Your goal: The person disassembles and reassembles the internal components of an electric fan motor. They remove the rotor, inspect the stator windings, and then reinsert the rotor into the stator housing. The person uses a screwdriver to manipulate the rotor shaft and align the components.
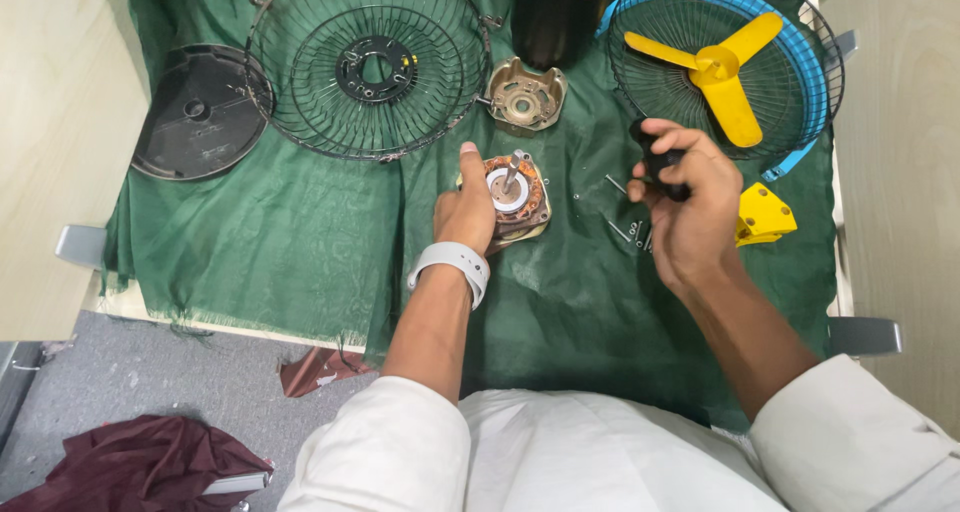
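Note:
A fan motor (518,194) with copper windings and an upright shaft sits on the green cloth (300,232). My left hand (466,210), with a white wristband, grips the motor's left side. My right hand (688,200) is closed around a black screwdriver handle (660,162), raised to the right of the motor. Loose screws (628,227) lie on the cloth below that hand. A metal motor cover (524,96) rests just behind the motor.
A wire fan guard (300,92) lies at the back, a black round base plate (200,112) to its left. A black cylinder (555,17) stands behind. A blue-rimmed guard (815,82) holds a yellow fan blade (722,72). A yellow part (766,214) lies right.

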